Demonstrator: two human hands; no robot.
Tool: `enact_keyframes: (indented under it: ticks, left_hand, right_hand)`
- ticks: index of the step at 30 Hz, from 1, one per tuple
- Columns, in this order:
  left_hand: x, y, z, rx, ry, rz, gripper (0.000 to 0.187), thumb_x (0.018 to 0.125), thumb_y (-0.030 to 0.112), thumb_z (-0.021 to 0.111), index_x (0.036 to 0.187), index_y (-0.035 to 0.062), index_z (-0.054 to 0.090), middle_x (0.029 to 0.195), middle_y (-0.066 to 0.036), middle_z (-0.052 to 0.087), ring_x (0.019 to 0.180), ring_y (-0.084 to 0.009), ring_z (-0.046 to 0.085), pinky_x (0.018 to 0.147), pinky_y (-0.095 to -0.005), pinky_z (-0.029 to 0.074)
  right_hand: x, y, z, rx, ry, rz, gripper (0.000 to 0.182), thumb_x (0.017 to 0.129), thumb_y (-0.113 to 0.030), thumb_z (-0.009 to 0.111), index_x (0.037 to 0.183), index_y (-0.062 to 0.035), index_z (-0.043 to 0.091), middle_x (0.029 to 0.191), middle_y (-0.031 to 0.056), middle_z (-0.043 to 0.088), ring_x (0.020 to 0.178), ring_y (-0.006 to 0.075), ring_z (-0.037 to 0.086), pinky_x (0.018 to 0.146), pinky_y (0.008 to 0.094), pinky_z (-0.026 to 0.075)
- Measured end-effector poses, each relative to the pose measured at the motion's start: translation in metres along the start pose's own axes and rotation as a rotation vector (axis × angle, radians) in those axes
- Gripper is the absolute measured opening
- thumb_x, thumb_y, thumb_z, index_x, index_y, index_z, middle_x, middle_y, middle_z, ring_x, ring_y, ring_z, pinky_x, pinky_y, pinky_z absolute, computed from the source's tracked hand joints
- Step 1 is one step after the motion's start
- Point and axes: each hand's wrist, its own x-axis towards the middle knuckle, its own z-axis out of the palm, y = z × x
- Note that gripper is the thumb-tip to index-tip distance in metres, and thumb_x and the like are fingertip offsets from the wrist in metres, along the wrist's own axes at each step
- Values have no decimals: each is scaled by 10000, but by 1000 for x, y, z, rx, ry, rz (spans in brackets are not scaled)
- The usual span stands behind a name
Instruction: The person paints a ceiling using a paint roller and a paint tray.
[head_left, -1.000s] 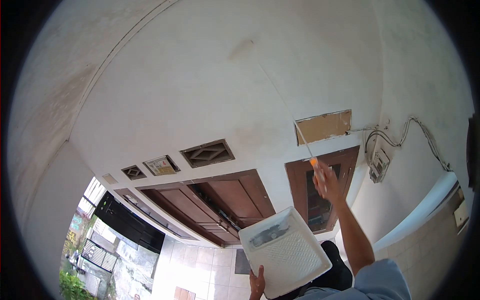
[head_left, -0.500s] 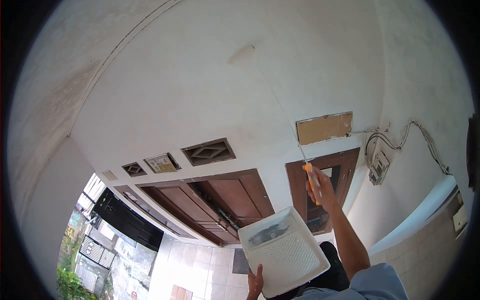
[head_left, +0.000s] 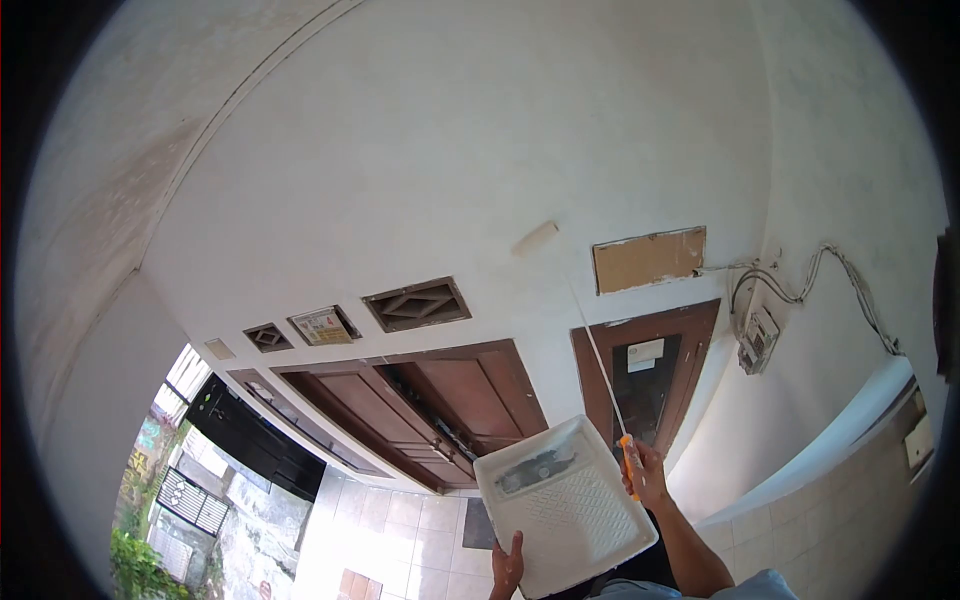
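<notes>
My right hand (head_left: 647,474) is closed around the orange handle of a long paint roller (head_left: 536,239). The roller's pale sleeve is at the white wall (head_left: 440,180), to the left of a tan panel; its thin rod runs down to my hand. In my left hand (head_left: 508,567) is the lower left edge of a white paint tray (head_left: 570,525), thumb over the rim. Grey paint residue shows in the tray's well, and its ramp has a raised pattern. The tray's near edge is in front of my body.
Brown double doors (head_left: 440,410) and a narrower glazed door (head_left: 650,370) stand below. Vents (head_left: 416,303) and the tan panel (head_left: 650,260) are set in the wall. Cables (head_left: 800,285) run to a meter box (head_left: 760,340) at right. A black gate (head_left: 255,435) stands at lower left.
My right hand has moved down, bringing the roller down and slightly right along the wall, nearer the tan panel. My left hand and the tray have barely moved.
</notes>
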Motion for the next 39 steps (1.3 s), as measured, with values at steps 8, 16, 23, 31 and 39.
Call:
enact_keyframes:
  ticks: [8, 16, 23, 31, 39]
  left_hand:
    - [0, -7, 4, -5, 48, 61, 582, 926, 353, 604, 1258, -108, 477, 1200, -244, 587, 1113, -322, 567, 969, -382, 418]
    - [1, -4, 3, 105, 84, 93, 599, 935, 378, 579, 1263, -112, 476, 1204, -262, 580, 1143, -340, 553, 988, -393, 414]
    - [-1, 9, 6, 16, 49, 9, 572, 956, 389, 552, 1248, -97, 476, 1196, -226, 580, 1109, -298, 554, 971, -380, 412]
    - [-2, 14, 8, 39, 66, 1, 576, 961, 400, 535, 1256, -92, 478, 1190, -226, 586, 1110, -302, 557, 973, -371, 411]
    - [4, -3, 1, 0, 80, -79, 569, 936, 400, 583, 1256, -63, 502, 1151, -213, 628, 1089, -296, 600, 947, -374, 439]
  right_hand:
    - [14, -116, 3, -184, -215, -255, 317, 978, -330, 533, 1061, -26, 554, 651, 13, 528, 457, 76, 505, 429, 224, 425]
    - [-68, -117, -83, -250, -439, 112, 375, 896, -172, 608, 1195, 37, 519, 862, 2, 577, 649, 74, 539, 620, 230, 472]
    - [-146, -124, -156, -687, -463, 468, 276, 960, -274, 570, 1064, -19, 600, 645, 42, 579, 499, 87, 513, 489, 238, 441]
    - [-160, -92, -159, -632, -502, 666, 326, 970, -310, 540, 1131, -27, 568, 708, 60, 607, 532, 123, 543, 529, 276, 465]
    - [-163, -125, -162, -1094, -394, 91, 261, 846, -184, 699, 1055, -41, 634, 763, 116, 640, 634, 245, 621, 711, 374, 501]
